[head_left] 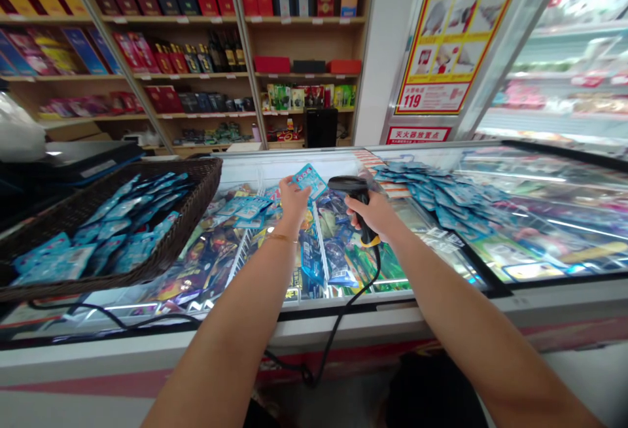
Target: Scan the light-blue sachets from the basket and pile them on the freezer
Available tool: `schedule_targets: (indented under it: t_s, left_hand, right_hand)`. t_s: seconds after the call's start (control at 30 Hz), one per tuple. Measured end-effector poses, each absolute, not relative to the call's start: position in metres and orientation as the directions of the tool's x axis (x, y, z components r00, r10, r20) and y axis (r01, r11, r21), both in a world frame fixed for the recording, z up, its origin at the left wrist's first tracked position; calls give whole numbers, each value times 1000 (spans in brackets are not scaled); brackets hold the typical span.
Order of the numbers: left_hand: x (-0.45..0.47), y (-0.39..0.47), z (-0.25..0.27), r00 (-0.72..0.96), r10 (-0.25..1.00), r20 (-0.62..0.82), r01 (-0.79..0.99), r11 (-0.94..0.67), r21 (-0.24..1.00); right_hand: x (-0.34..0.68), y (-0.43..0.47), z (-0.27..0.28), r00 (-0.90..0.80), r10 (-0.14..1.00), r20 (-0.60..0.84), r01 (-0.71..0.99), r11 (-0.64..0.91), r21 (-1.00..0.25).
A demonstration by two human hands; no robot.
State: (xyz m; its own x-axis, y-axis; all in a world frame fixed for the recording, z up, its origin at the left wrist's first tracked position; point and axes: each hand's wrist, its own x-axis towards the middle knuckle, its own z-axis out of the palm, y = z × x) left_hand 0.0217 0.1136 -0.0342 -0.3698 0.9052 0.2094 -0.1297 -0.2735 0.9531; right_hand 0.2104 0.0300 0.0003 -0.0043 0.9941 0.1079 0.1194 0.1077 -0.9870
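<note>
My left hand (pixel 293 194) pinches a blue packet (pixel 310 180) by its left side, above the glass top of a chest freezer (pixel 235 165). A black barcode scanner (pixel 354 187) with a yellow base sits in my right hand (pixel 371 211), its head pointing left toward the packet. A black cable (pixel 338 323) hangs from the scanner's handle and loops past the freezer's front edge. Left of my left hand, several blue packets (pixel 250 208) lie loose on the glass. A larger heap of blue packets (pixel 441 192) is spread on the glass at the right.
A dark wicker basket (pixel 196 209) holding many blue packets stands at the left. Behind it is a black device (pixel 93 158). Shelves (pixel 245 76) with boxes and bottles line the back wall. A red poster (pixel 456 29) hangs at the right beside a refrigerated display (pixel 569 68).
</note>
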Motion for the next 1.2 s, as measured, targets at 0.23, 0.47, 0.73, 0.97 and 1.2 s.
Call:
schedule_targets:
  t_s: [0.23, 0.47, 0.73, 0.97, 1.2]
  left_hand:
    - [18, 121, -38, -422, 887, 190, -174, -285, 943]
    - [16, 123, -40, -421, 889, 182, -199, -287, 937]
    - [16, 124, -40, -441, 882, 166, -201, -277, 940]
    - [25, 118, -33, -375, 926, 48, -249, -150, 957]
    - [84, 118, 2, -264, 928, -262, -537, 85, 840]
  right_hand:
    - [208, 23, 2, -20, 991, 134, 285, 134, -949]
    - [200, 11, 15, 0, 994, 109, 269, 105, -958]
    - [202, 9, 17, -11, 993, 120, 276, 119, -954]
    - [214, 26, 6, -12, 998, 56, 217, 57, -974]
    - [295, 17, 17, 211, 977, -7, -6, -5, -1000]
